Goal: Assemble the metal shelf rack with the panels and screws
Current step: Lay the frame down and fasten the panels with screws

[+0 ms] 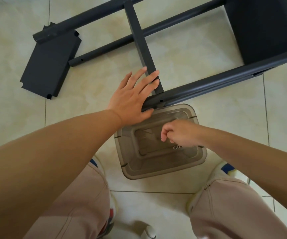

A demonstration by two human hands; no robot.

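Note:
The dark grey metal rack frame (pixel 225 80) lies on its side on the tiled floor. A narrow shelf panel (pixel 135 31) stands on edge between its poles. My left hand (pixel 132 97) lies flat with straight fingers, pressing on that panel's near end and on the front pole beside a screw hole (pixel 161 101). My right hand (pixel 177 133) is inside a translucent brown plastic box (pixel 160 169), fingertips pinched together on what looks like a small dark screw. A few silver nuts (pixel 177 147) lie in the box just below that hand. A loose shelf panel (pixel 49 64) lies flat at the left.
Another panel (pixel 263 26) is fitted in the frame at the top right. A shorter pole end (pixel 75 62) points toward the loose panel. My knees and shoes flank the box at the bottom of the view. A white object (pixel 149 232) sits on the floor between my legs.

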